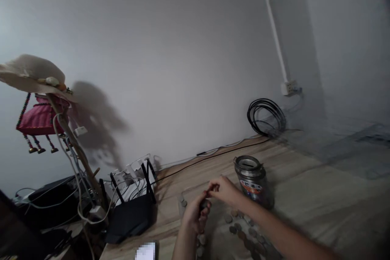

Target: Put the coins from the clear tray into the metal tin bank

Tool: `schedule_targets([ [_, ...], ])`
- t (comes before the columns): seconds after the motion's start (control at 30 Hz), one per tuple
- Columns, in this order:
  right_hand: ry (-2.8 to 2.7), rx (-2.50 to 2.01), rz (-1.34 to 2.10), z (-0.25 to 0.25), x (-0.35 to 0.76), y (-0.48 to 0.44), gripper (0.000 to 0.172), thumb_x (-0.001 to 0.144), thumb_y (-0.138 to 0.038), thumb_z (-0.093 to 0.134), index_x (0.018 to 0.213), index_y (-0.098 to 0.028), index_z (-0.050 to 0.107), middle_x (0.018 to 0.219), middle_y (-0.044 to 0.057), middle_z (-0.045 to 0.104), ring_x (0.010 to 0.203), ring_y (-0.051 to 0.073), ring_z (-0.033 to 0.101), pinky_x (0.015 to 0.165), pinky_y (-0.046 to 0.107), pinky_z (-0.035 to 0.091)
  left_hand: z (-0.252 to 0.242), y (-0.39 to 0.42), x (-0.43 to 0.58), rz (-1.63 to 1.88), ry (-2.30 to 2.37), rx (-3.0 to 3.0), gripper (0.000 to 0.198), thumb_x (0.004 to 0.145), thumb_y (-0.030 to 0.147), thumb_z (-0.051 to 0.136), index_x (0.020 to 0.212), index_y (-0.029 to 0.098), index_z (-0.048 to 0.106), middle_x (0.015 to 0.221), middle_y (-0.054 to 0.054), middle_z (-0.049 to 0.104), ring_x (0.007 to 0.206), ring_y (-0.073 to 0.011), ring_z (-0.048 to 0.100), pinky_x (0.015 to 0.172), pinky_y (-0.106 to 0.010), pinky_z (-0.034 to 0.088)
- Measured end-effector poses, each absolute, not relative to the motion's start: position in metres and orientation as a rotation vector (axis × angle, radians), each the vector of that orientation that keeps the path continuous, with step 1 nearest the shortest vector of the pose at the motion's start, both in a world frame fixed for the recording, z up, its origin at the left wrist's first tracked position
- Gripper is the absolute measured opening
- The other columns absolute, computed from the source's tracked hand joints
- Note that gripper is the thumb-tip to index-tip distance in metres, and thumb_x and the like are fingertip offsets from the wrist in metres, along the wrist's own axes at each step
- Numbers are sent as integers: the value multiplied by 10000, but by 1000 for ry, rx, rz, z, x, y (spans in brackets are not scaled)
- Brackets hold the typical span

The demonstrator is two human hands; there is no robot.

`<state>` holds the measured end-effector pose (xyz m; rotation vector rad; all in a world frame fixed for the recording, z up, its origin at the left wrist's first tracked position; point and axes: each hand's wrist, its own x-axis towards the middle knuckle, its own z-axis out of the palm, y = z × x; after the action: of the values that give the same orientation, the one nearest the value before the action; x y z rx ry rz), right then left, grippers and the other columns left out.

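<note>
My left hand [198,216] is cupped, palm up, with its fingers curled around dark round coins [204,204]. Just above it, my right hand [224,190] has its fingertips pinched together at the left thumb's tip; whatever is between them is too small to make out. Loose coins [252,232] are spread on the tabletop under my right forearm, and several more coins [201,240] lie beside my left wrist. A round metal coin bank [252,183] with a slotted lid and a printed label stands upright to the right of my hands.
A black router [131,216] with raised antennas and a phone [146,251] are at the left on the wooden table [292,195]. Coiled black cable [265,118] rests against the wall. Farther left, a wooden stand holds a hat [33,73] and a pink bag [42,118].
</note>
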<state>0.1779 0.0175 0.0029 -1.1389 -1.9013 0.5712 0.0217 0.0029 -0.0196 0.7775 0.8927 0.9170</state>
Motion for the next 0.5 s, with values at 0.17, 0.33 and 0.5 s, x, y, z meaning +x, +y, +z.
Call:
schedule_targets([
  [0.17, -1537, -1321, -83, 45, 241, 6, 232, 782, -266, 473, 882, -227, 678, 851, 58, 659, 766, 179, 570, 670, 283, 403, -17, 6, 21, 897, 846, 614, 206, 732, 143, 445, 888, 65, 555, 568, -11, 514, 372, -21, 375, 301, -101, 143],
  [0.33, -1431, -1746, -132, 48, 289, 14, 223, 739, -310, 505, 794, -249, 712, 801, 77, 639, 709, 188, 555, 575, 276, 355, -12, 2, 22, 912, 835, 559, 240, 714, 95, 408, 908, 48, 541, 594, -55, 549, 444, -68, 491, 341, -108, 312],
  [0.5, -1515, -1715, -207, 44, 290, 19, 200, 716, -261, 520, 767, -247, 713, 776, 63, 656, 837, 217, 535, 697, 311, 356, -11, -4, 24, 937, 866, 600, 254, 715, 21, 421, 936, 17, 545, 696, -113, 614, 622, -119, 611, 557, -168, 494],
])
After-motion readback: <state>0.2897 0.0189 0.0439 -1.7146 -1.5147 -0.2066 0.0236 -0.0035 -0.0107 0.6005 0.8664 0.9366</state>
